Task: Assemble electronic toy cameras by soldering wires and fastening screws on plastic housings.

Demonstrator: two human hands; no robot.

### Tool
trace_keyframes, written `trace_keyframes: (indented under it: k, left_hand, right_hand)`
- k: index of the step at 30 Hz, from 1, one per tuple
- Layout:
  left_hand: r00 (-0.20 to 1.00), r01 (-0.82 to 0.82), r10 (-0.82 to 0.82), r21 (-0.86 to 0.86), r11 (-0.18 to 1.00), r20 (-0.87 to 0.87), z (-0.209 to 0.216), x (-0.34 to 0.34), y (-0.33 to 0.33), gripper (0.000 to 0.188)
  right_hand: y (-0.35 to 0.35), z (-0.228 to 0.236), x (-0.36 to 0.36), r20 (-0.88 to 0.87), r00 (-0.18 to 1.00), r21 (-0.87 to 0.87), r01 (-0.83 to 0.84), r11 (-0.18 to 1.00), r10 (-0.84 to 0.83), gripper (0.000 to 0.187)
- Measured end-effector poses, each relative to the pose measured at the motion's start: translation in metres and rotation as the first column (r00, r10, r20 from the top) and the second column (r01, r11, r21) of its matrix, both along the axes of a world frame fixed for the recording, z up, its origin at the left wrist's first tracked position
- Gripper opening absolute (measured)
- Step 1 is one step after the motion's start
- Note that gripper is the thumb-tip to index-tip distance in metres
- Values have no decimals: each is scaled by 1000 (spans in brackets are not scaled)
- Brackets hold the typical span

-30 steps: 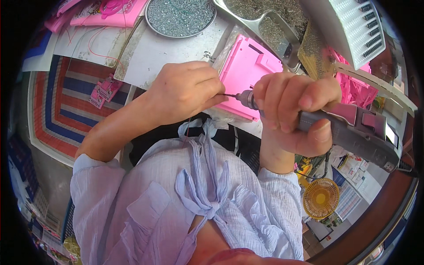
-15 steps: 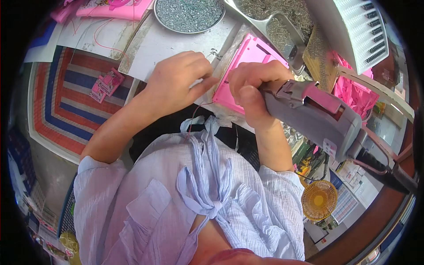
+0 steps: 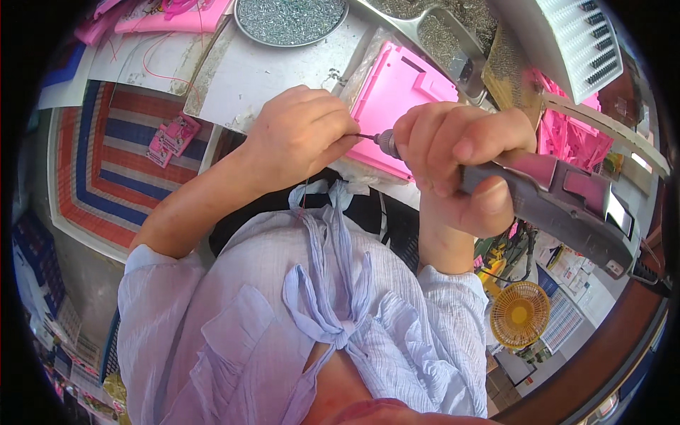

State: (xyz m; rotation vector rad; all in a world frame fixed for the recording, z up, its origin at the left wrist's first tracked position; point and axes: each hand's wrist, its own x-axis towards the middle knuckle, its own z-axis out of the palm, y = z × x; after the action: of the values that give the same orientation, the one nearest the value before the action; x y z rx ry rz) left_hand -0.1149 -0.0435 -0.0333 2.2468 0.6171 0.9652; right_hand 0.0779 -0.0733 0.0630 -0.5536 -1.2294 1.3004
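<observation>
My right hand is wrapped round a grey electric screwdriver, held level with its bit pointing left. Its thin dark bit reaches the fingertips of my left hand. The thumb and forefinger of that hand are pinched together at the bit's tip; whatever they hold is too small to make out. Beneath and behind the bit lies a pink plastic panel on the bench, partly covered by my right hand. A round metal dish of small silvery screws stands beyond my left hand.
A metal scoop tray with small brownish metal pieces lies at the back right, beside a white bristled rack. Pink parts are piled at the right. On the left, a striped mat carries small pink cards. A yellow basket is lower right.
My right hand has swung the screwdriver round, so its bit now shows and points left. My left hand has moved slightly right, its fingertips meeting the bit.
</observation>
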Motion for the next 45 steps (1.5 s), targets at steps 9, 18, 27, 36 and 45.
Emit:
trace_keyframes:
  k: [9, 18, 27, 36, 45]
  left_hand:
    - [955, 228, -205, 85, 970, -216, -1, 2, 15, 48]
    - [967, 175, -175, -19, 984, -187, -2, 5, 9, 44]
    - [971, 181, -158, 118, 976, -180, 16, 50, 5, 40]
    - [961, 170, -114, 217, 961, -251, 3, 89, 3, 29]
    - [954, 174, -112, 209, 962, -278, 5, 89, 3, 29]
  right_hand:
    - [-29, -28, -13, 191, 976, -67, 118, 991, -104, 30]
    - [-24, -41, -19, 339, 933, 212, 48, 976, -120, 16]
    - [-31, 7, 102, 61, 932, 178, 342, 923, -357, 31]
    - [-31, -49, 113, -24, 862, -16, 506, 863, -506, 17]
    - [-17, -53, 124, 41, 939, 127, 334, 934, -341, 17]
